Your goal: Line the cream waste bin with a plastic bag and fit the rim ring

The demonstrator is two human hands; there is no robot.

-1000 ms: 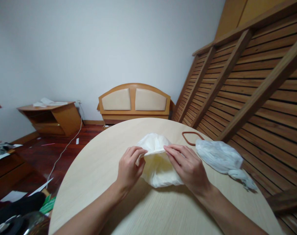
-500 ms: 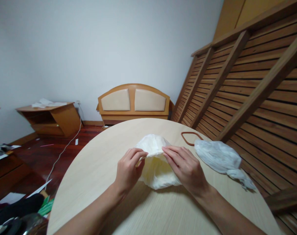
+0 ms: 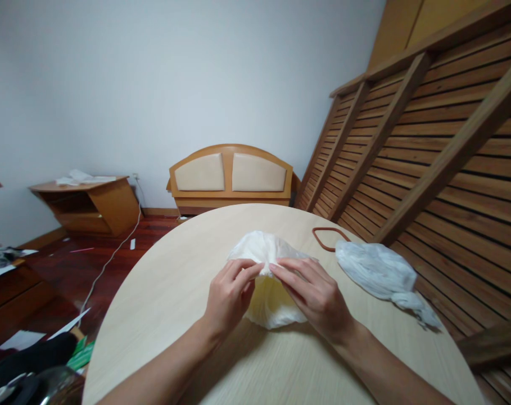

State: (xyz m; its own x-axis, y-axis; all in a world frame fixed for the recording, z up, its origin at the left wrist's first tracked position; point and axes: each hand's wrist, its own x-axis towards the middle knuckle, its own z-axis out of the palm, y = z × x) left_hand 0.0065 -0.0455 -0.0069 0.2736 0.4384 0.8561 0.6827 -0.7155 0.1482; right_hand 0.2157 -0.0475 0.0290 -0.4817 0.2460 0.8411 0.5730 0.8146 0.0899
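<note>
A white plastic bag (image 3: 259,246) with something pale yellow showing through or inside it rests on the round table (image 3: 166,292). My left hand (image 3: 232,292) pinches the bag's upper edge from the left. From the right, my right hand (image 3: 316,292) pinches the same edge, its fingertips almost against those of my left hand. The plastic is gathered in folds between the two hands. Right of them lies a crumpled, knotted whitish bag (image 3: 375,270), with a brown rounded frame or loop (image 3: 325,239) beside its far end.
A slatted wooden panel (image 3: 407,146) leans along the right side. Beyond the table stands a headboard (image 3: 230,197). At the left are a low cabinet (image 3: 107,208), a white cable and scattered items on the floor.
My two hands have come closer together, bunching the bag's edge between their fingertips. The bag's far part has spread wider on both sides.
</note>
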